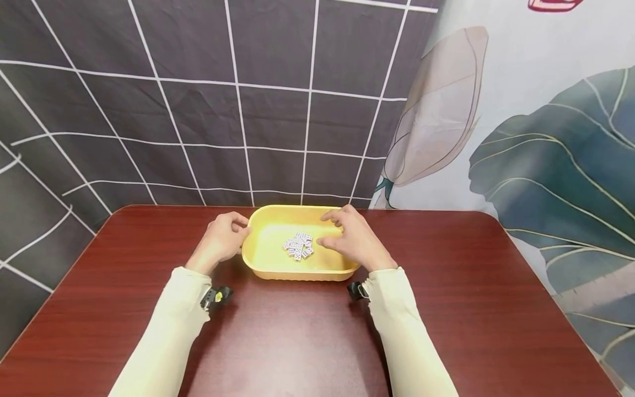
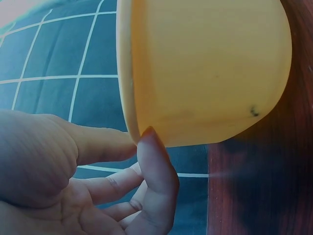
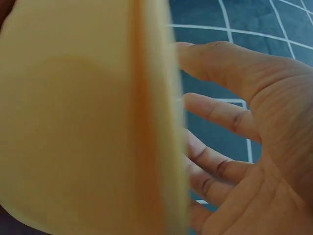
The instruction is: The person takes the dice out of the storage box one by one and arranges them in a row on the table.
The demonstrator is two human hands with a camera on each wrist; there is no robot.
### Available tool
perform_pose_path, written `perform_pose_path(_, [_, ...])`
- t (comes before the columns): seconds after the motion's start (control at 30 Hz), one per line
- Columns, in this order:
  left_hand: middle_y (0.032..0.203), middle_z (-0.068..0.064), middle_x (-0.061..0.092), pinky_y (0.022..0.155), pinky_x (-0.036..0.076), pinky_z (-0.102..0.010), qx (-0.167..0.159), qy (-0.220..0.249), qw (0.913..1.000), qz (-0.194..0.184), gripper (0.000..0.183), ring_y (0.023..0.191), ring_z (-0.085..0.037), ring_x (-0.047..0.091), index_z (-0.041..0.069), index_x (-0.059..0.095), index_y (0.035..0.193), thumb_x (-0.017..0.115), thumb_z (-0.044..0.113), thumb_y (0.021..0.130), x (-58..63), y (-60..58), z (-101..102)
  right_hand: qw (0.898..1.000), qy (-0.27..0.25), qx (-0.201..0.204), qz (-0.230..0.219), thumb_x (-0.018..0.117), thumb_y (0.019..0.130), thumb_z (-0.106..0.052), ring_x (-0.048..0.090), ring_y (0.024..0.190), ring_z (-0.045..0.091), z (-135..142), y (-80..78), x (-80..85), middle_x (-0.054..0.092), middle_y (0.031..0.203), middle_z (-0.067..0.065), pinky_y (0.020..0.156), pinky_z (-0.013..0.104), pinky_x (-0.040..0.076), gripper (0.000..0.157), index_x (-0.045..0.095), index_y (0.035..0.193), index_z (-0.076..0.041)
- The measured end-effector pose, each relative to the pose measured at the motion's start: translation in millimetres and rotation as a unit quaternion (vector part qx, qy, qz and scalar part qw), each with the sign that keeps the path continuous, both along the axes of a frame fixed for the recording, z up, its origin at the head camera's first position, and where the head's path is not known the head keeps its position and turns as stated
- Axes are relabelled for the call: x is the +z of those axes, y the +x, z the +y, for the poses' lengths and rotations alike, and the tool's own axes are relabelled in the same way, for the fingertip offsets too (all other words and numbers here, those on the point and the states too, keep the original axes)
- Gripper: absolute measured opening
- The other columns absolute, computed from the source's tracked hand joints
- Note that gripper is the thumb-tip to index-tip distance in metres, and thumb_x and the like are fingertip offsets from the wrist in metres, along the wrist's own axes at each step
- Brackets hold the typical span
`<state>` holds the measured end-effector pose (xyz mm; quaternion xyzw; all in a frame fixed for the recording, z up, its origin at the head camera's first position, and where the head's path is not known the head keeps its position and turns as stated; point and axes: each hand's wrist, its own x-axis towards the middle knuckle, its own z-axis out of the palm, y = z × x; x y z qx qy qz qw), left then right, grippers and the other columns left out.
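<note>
On the table (image 1: 278, 336): left hand (image 1: 221, 238) pinches yellow basin (image 1: 297, 275) rim, right hand (image 1: 355, 237) spread.
Probably light, stiff plastic; hold end rims; dice (image 1: 299, 247) may slide.

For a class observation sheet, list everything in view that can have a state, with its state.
Yellow tub, upright
White dotted pieces, clustered inside the tub
Left hand, pinching the tub's rim
Right hand, thumb and fingers apart, holding nothing
Wrist straps, worn
Grid cloth, hanging

Left grip (image 1: 221, 240) pinched, right grip (image 1: 355, 237) loose.
</note>
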<state>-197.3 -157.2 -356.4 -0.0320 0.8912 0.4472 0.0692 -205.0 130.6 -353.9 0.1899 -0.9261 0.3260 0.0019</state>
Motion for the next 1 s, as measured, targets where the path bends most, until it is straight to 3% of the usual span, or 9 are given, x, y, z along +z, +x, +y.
perform_pose_path(0.2, [0.109,-0.028,0.068,0.068,0.064,-0.031,-0.002,0.007,1.0000,-0.002,0.028,0.075,-0.020,0.073,-0.007,0.060,0.124,0.056,0.009,0.101,1.1,-2.4,0.1,1.000,0.010,0.012,-0.004,0.084,0.081,-0.020,0.060,0.107,0.031,-5.0,-2.2,-5.1,0.064,0.119,0.017,0.092,0.043,0.051,0.043,0.070,0.118,-0.003])
perform_pose_path(0.53, [0.106,-0.026,0.068,0.063,0.056,-0.024,-0.008,-0.031,0.9995,0.003,0.028,0.070,-0.020,0.069,-0.006,0.060,0.122,0.056,0.011,0.101,1.4,0.9,-0.6,0.999,0.033,0.014,-0.016,0.086,0.079,-0.013,0.059,0.098,0.027,-15.2,-3.2,-13.6,0.063,0.105,0.016,0.086,0.037,0.051,0.033,0.072,0.106,-0.002])
perform_pose_path(1.0, [0.102,-0.024,0.070,0.063,0.053,-0.023,-0.012,-0.044,0.9988,0.018,0.027,0.070,-0.018,0.068,-0.006,0.061,0.120,0.055,0.013,0.101,-1.2,0.6,0.2,0.995,0.095,0.000,-0.020,0.089,0.077,-0.014,0.055,0.090,0.022,-27.7,0.1,-24.8,0.061,0.095,0.008,0.082,0.035,0.049,0.021,0.075,0.091,-0.011])
